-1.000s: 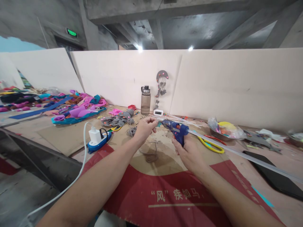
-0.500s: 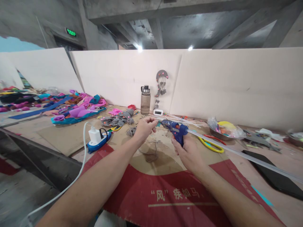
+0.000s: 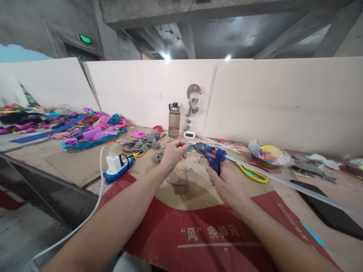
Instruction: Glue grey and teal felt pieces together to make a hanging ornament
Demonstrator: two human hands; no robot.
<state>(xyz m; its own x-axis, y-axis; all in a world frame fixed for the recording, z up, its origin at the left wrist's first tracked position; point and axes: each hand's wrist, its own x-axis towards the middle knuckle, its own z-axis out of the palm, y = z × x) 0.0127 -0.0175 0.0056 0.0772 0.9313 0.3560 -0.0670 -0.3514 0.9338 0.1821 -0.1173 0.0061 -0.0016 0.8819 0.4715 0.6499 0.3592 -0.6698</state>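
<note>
Two hands work above the table: right hand grips a glue gun; left hand pinches something too small to tell at its nozzle.

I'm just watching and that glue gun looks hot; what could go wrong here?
The left hand pinches something small right at the glue gun nozzle, so those fingers could get burned. The long glue stick trails from the right hand over the scissors and might snag.
</note>
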